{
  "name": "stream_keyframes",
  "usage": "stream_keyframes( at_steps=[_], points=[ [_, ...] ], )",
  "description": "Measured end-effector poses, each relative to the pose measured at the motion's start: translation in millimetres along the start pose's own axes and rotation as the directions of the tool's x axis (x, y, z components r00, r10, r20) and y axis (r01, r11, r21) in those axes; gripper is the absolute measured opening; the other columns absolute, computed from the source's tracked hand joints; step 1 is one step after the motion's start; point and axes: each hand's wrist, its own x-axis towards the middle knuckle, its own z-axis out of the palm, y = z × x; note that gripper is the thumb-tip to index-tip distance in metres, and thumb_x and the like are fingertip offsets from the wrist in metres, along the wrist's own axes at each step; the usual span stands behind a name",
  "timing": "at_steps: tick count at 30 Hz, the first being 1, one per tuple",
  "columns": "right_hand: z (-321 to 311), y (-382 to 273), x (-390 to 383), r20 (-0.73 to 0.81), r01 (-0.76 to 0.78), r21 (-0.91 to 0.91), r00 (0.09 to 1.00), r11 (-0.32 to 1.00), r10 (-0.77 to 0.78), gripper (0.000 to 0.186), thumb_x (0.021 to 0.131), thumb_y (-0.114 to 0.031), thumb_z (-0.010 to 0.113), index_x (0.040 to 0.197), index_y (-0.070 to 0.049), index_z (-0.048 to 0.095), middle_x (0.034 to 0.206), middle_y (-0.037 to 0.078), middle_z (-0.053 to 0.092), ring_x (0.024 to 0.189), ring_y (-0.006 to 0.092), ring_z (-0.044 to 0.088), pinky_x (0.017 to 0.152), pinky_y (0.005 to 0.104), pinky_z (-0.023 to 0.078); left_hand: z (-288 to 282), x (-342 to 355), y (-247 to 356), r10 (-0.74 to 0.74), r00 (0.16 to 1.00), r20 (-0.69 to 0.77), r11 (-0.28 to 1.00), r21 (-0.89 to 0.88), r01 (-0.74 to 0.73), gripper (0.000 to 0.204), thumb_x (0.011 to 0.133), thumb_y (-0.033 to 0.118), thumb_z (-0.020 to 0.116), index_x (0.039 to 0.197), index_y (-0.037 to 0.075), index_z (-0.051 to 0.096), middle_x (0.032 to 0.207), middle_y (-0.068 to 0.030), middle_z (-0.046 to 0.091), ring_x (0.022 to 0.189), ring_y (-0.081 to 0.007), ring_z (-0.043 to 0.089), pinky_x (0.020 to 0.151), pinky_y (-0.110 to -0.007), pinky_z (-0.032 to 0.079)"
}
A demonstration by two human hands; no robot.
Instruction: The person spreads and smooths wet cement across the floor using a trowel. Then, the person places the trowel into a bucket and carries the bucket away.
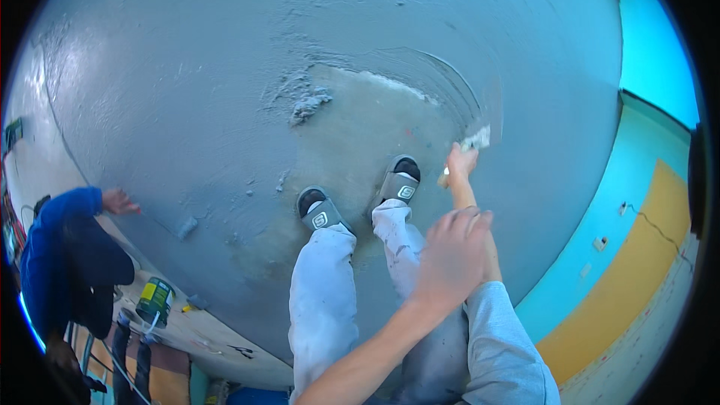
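Observation:
My right hand point(462, 159) is closed round the handle of a trowel point(478, 138), right of my feet. The trowel's blade is hard to tell from the wet grey coating point(540, 67) beside it. My left hand point(456, 253) reaches across in front of my right forearm, over or against it; it is blurred, and its fingers are partly hidden. Before my feet lies a bare patch of floor point(360, 109) with a ragged edge of coating round it. At its left edge sits a lumpy heap of grey mix point(309, 105).
My sandalled feet point(397, 180) stand on the bare patch. At left, a person in a blue sleeve point(64, 214) reaches toward the floor, with a flat tool point(187, 227) nearby. A green bucket point(155, 296) stands beside them. A turquoise and yellow wall point(607, 285) bounds the right.

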Motion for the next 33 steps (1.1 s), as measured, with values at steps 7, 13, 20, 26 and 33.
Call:
stream_keyframes(
  at_steps=[7,13,20,26,33],
  points=[
    [-23,160,37,-0.225,-0.449,0.194,0.845,0.872,0.485,0.038,0.084,-0.018,0.057,0.109,0.009,0.045,0.099,0.022,0.059,0.075,0.0278,0.064,0.064,0.0398,0.052,39,-13,9,-0.063,0.994,0.087,0.998,-0.025,0.065,0.032,0.080,0.002,0.057,0.111,0.003,0.059,0.111,-0.0114,0.058,0.103,-0.0297,0.054,0.087,-0.040,0.044],
    [12,167,20,-0.015,-0.668,0.546,0.595,0.505,0.804,0.030,0.082,-0.010,0.054,0.106,0.008,0.050,0.098,0.017,0.058,0.078,0.0260,0.060,0.067,0.0417,0.050,75,-19,14,-0.120,0.978,0.173,0.991,-0.045,0.129,0.030,0.081,0.002,0.057,0.112,0.003,0.059,0.111,-0.0119,0.058,0.103,-0.0311,0.054,0.087,-0.041,0.045],
    [25,33,43,-0.190,-0.309,0.104,0.927,0.945,0.324,0.056,0.078,-0.011,0.063,0.117,0.014,0.032,0.106,0.028,0.060,0.096,0.0375,0.063,0.082,0.0415,0.051,86,-8,21,-0.162,0.983,0.085,0.966,-0.192,0.176,0.030,0.083,-0.001,0.053,0.113,0.002,0.059,0.112,-0.0153,0.060,0.104,-0.0302,0.058,0.090,-0.036,0.045],
    [52,-62,25,-0.030,0.118,-0.113,0.992,0.987,-0.122,0.050,0.080,-0.014,0.060,0.115,0.011,0.036,0.110,0.031,0.055,0.094,0.0407,0.061,0.082,0.0465,0.050,66,-2,19,-0.170,0.965,-0.200,0.967,-0.222,0.125,0.031,0.085,-0.002,0.051,0.115,-0.002,0.056,0.114,-0.0175,0.059,0.106,-0.0284,0.057,0.089,-0.036,0.046],
    [97,-91,-8,0.222,0.618,-0.291,0.786,0.730,-0.577,0.049,0.085,-0.016,0.056,0.120,0.009,0.033,0.108,0.028,0.054,0.080,0.0396,0.065,0.071,0.0463,0.054,60,-3,9,-0.179,0.896,-0.406,0.950,-0.310,0.050,0.040,0.079,-0.009,0.053,0.118,-0.001,0.055,0.119,-0.0206,0.055,0.107,-0.0313,0.057,0.093,-0.038,0.045]
  ],
)
